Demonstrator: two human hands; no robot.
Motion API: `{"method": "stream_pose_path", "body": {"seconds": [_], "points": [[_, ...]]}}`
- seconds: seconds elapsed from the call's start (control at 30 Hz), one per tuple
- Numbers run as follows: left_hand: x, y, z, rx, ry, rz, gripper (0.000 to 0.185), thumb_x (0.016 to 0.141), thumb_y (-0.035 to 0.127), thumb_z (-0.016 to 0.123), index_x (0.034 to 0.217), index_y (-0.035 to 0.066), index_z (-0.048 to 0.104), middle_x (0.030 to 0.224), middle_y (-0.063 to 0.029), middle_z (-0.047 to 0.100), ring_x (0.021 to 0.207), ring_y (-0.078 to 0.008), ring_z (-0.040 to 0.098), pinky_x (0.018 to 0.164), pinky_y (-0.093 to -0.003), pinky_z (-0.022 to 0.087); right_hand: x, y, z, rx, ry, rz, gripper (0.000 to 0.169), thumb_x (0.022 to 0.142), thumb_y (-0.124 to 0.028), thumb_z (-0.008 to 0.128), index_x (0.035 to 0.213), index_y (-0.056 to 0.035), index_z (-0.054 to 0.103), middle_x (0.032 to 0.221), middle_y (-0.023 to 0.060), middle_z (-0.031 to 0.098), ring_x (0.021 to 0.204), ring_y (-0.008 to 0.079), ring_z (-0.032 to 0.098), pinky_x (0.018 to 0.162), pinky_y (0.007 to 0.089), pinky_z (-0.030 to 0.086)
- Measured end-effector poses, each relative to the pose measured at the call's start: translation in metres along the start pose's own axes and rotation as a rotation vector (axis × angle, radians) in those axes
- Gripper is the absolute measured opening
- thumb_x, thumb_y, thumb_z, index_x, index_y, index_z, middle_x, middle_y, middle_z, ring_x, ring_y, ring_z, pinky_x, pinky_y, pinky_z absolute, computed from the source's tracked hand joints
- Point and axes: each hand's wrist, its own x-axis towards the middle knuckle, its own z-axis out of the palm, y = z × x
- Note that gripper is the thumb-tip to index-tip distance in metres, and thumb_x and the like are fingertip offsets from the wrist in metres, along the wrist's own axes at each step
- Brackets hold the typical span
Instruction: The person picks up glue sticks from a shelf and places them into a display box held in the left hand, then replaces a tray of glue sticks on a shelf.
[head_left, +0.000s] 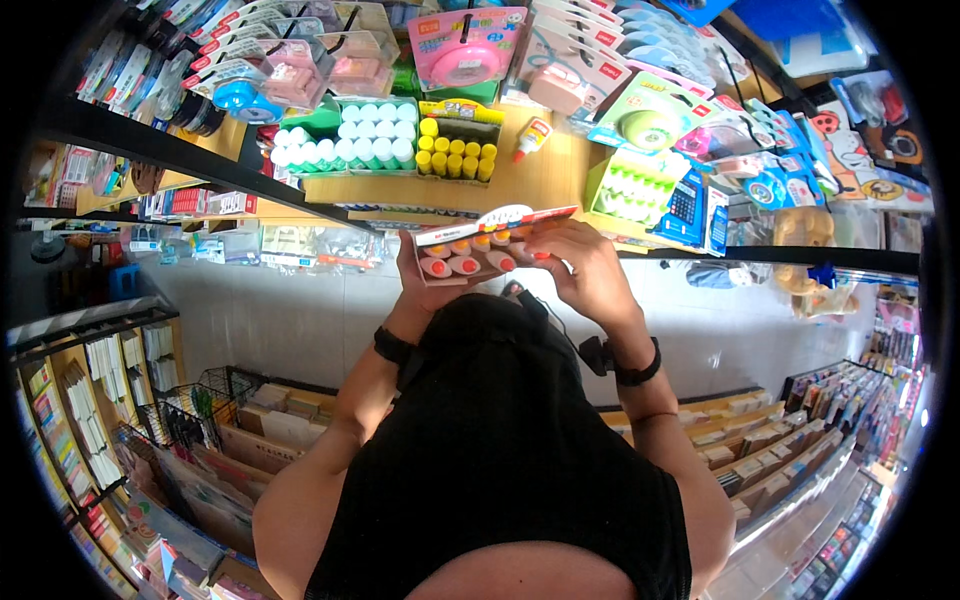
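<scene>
My left hand (420, 281) holds the left end and underside of an open cardboard display box (450, 238), in front of the shelf edge. Inside stand several white glue bottles (465, 265) with red or orange caps. At the box's right end, my right hand (589, 266) has its fingers on a bottle with a red cap (540, 256); whether that bottle is clear of the box cannot be told. One small glue bottle (535, 138) with an orange-red cap lies alone on the wooden shelf (450, 193) beyond the box.
On the shelf stand a box of white-capped glue sticks (375, 135), one of yellow glue sticks (456, 154) and a green box of white-capped items (634, 187). Carded tape dispensers (469, 56) hang above. Book racks (757, 450) stand behind me.
</scene>
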Motion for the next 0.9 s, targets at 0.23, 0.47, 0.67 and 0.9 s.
{"method": "stream_pose_path", "body": {"seconds": [0.23,0.47,0.67,0.9], "points": [[0.002,-0.008,-0.025,-0.186,-0.161,0.039,0.084,0.094,0.064,0.034,0.149,0.002,0.026,0.153,-0.022,0.031,0.139,-0.0432,0.034,0.114,-0.0642,0.024,0.003,-0.003,0.002,0.134,0.084,0.2,0.016,0.077,-0.001,0.072,0.092,-0.0066,0.071,0.097,0.0122,0.071,0.088,0.0321,0.067,0.079,0.0395,0.054],[-0.004,-0.007,-0.028,-0.201,-0.028,0.016,0.089,0.09,0.071,0.031,0.149,0.004,0.028,0.154,-0.0227,0.029,0.14,-0.0454,0.031,0.114,-0.068,0.021,0.007,0.004,-0.004,0.106,0.284,0.1,0.007,0.079,0.003,0.069,0.085,-0.0011,0.071,0.087,0.0104,0.072,0.082,0.0263,0.07,0.074,0.0338,0.054],[-0.021,0.001,-0.036,-0.282,0.098,0.098,0.093,0.086,0.076,0.03,0.15,0.009,0.028,0.155,-0.0218,0.026,0.142,-0.0464,0.027,0.112,-0.0703,0.02,0.028,0.072,0.014,0.084,0.347,0.432,0.023,0.083,0.0,0.066,0.105,-0.0026,0.068,0.091,0.0137,0.068,0.066,0.0226,0.065,0.065,0.032,0.052],[-0.031,0.016,-0.031,-0.454,0.021,0.134,0.109,0.078,0.084,0.04,0.152,0.006,0.023,0.157,-0.0248,0.017,0.144,-0.0477,0.02,0.115,-0.0662,0.016,0.069,0.176,0.106,-0.452,0.056,0.211,0.042,0.074,0.001,0.063,0.114,-0.0118,0.067,0.138,0.0173,0.045,0.112,0.034,0.055,0.089,0.0409,0.053]]}}
